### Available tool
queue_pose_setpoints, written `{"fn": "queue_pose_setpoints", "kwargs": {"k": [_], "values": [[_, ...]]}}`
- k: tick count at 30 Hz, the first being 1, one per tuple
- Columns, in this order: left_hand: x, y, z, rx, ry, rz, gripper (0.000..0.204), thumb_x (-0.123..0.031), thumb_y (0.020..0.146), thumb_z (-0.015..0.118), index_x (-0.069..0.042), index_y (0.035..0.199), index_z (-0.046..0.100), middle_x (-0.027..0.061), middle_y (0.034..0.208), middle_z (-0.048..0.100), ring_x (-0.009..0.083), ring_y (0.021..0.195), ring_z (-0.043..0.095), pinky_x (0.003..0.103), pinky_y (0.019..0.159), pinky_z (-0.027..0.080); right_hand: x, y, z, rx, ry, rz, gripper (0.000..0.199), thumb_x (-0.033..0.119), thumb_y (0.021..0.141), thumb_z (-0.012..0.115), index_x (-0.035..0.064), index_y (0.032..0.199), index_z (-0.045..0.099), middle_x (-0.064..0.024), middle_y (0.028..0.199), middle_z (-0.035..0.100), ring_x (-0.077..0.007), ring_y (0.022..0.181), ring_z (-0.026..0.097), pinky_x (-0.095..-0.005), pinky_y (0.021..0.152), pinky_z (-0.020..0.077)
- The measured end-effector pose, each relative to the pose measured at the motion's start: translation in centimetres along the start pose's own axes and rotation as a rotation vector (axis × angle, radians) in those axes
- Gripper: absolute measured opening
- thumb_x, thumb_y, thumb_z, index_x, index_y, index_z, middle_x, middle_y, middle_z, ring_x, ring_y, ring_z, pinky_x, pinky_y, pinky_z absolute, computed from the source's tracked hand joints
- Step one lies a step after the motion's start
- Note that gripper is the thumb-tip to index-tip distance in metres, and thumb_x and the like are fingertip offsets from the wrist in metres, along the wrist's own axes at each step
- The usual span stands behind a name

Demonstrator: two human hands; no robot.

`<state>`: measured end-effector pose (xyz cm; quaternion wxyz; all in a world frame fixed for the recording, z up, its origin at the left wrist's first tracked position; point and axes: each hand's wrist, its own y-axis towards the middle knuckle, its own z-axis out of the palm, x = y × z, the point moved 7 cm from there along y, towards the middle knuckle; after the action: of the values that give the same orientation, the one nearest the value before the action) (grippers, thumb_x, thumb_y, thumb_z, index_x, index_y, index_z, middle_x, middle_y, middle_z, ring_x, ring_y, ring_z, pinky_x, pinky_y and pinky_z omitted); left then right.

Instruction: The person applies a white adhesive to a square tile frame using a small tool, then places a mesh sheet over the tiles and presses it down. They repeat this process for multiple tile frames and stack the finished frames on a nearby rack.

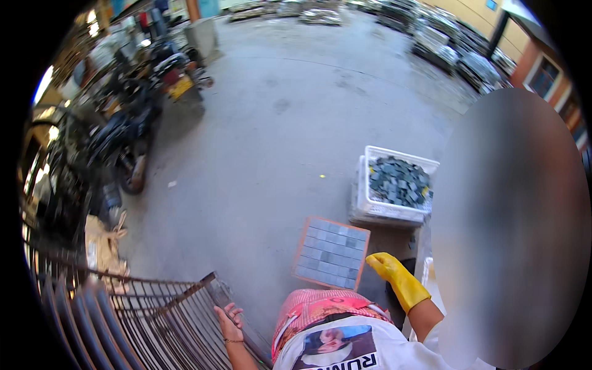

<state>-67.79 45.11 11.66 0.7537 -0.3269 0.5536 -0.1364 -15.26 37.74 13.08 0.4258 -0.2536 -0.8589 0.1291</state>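
Note:
In front of my lap is a square orange-edged board (364, 265) laid with rows of grey-blue square tiles (330, 253). My right hand (394, 277), in a yellow rubber glove, is beside the board's right edge with its fingers drawn together. Whether it touches the board or pinches a tile does not show. My left hand (230, 322) is bare, palm turned up, fingers apart and loosely bent, with nothing in it. It is close to the end of a dark slatted metal rack (213, 285). A bracelet circles the left wrist.
Beyond my right hand stands a white plastic crate (394, 211) heaped with loose dark tiles (398, 182). Motorbikes (132, 139) and a brown sack (103, 246) line the left side. Stacked goods (435, 43) are at the far right. A large blurred patch covers the right side.

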Motion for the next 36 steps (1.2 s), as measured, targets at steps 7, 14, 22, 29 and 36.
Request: {"fn": "queue_pose_setpoints", "kwargs": {"k": [7, 14, 22, 29, 36], "values": [[0.0, 7.6, 11.9, 0.37, 0.636, -0.104, 0.043, -0.042, 0.093, 0.032, -0.005, 0.083, 0.052, 0.0057, 0.065, 0.059, 0.0059, 0.044, 0.035, 0.021, 0.039, 0.027, -12.4, -15.7, -1.2, -0.493, 0.54, 0.309, 0.034, 0.027, 0.088, 0.052, -0.0036, 0.102, 0.06, -0.013, 0.094, 0.064, -0.0202, 0.088, 0.06, -0.0314, 0.081, 0.046], [8.9, 0.3, 29.7, 1.007, 0.832, -0.114, 0.022, -0.023, 0.088, 0.042, -0.005, 0.086, 0.054, 0.0048, 0.07, 0.059, 0.0079, 0.05, 0.042, 0.021, 0.045, 0.034, -17.3, -29.6, 1.8, -0.898, 1.018, 0.379, 0.035, 0.027, 0.091, 0.046, -0.0037, 0.102, 0.058, -0.0144, 0.096, 0.063, -0.0208, 0.085, 0.061, -0.0317, 0.078, 0.0475], [26.5, -20.8, 42.3, 1.651, 1.286, 0.022, 0.018, -0.016, 0.087, 0.047, -0.001, 0.09, 0.057, 0.0077, 0.069, 0.06, 0.0155, 0.058, 0.055, 0.028, 0.054, 0.043, -21.8, -36.2, 2.6, -1.001, 1.493, 0.282, 0.042, 0.03, 0.093, 0.044, -0.0057, 0.112, 0.052, -0.0187, 0.104, 0.06, -0.0257, 0.092, 0.061, -0.0353, 0.083, 0.0479], [46.3, -33.9, 46.3, 2.029, 1.773, 0.721, 0.021, -0.025, 0.084, 0.053, -0.004, 0.082, 0.058, 0.0172, 0.072, 0.061, 0.0366, 0.07, 0.059, 0.045, 0.063, 0.045, -24.5, -41.0, -0.3, -1.045, 1.608, 0.24, 0.042, 0.028, 0.095, 0.04, -0.0072, 0.115, 0.05, -0.0192, 0.109, 0.058, -0.0253, 0.102, 0.057, -0.0354, 0.09, 0.0432], [59.2, -37.9, 45.3, 2.079, 2.188, 0.816, 0.022, -0.028, 0.087, 0.048, -0.009, 0.089, 0.058, 0.0154, 0.082, 0.064, 0.0345, 0.078, 0.062, 0.044, 0.069, 0.05, -27.1, -45.1, -1.0, -1.119, 1.726, 0.46, 0.039, 0.024, 0.094, 0.04, -0.0079, 0.115, 0.05, -0.0195, 0.11, 0.058, -0.0255, 0.102, 0.057, -0.0364, 0.092, 0.0421]]}}
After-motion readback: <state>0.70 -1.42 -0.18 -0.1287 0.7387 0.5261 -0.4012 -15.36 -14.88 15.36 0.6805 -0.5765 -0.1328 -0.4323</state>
